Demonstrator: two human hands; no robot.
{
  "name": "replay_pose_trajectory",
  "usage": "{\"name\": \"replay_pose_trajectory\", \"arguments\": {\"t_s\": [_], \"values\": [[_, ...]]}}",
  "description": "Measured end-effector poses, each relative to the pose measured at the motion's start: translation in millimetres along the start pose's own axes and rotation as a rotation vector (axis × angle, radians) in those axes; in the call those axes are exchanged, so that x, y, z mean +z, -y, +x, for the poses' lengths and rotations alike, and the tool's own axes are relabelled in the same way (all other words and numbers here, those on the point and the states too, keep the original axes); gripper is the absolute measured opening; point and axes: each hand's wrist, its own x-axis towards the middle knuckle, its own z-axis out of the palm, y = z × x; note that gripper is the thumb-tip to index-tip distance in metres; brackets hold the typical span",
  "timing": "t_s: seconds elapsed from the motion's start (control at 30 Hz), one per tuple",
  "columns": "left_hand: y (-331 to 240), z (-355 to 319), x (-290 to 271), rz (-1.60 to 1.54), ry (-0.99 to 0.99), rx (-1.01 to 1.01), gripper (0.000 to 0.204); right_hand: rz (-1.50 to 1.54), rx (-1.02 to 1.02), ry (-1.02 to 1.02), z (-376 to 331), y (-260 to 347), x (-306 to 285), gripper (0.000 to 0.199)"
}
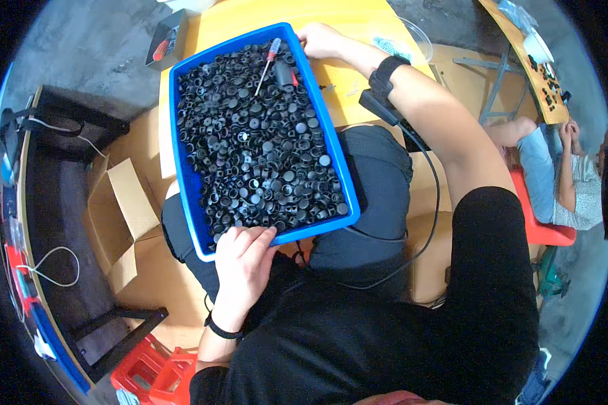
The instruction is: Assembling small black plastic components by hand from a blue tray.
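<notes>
Seen from the head camera, a blue tray rested across the person's lap with its far end on the yellow desk, and it was heaped with small black caps. A screwdriver with a red-and-clear handle lay on the heap near the far end. The left hand held the near rim, its fingers curled over the edge and touching the caps — a closed grip on the tray. The right hand clasped the far corner, fingers bent around the rim, also clamped on the tray.

So loaded, the tray probably weighed a good deal, and its thin plastic walls might flex if lifted by one end. The two-ended hold looked sound — opposite rims, load between. The caps were loose, hard and smooth, so they would likely slide and spill if the tray tipped; the screwdriver would roll with them. A cardboard box stood open at the left, and another person sat at the right.
</notes>
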Motion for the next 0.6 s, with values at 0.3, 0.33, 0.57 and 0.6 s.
{"name": "replay_pose_trajectory", "arguments": {"t_s": [0.3, 0.33, 0.57, 0.6], "values": [[-4.7, -1.3, -1.7, 0.093, -0.041, -0.008, 0.031, 0.057, -0.067, -0.120, -25.7, -44.0, -44.6, 0.022], [-5.9, -1.6, -1.5, 0.100, -0.055, -0.023, 0.031, 0.061, -0.063, -0.125, -27.9, -47.0, -46.6, 0.022], [-1.6, -5.2, 4.5, 0.127, -0.048, -0.038, 0.032, -0.061, -0.152, -0.158, -18.5, -46.6, -19.8, 0.018], [-0.8, -6.9, 3.5, 0.135, -0.039, -0.019, 0.033, -0.137, -0.212, -0.151, -13.0, -41.2, -14.6, 0.017]]}}
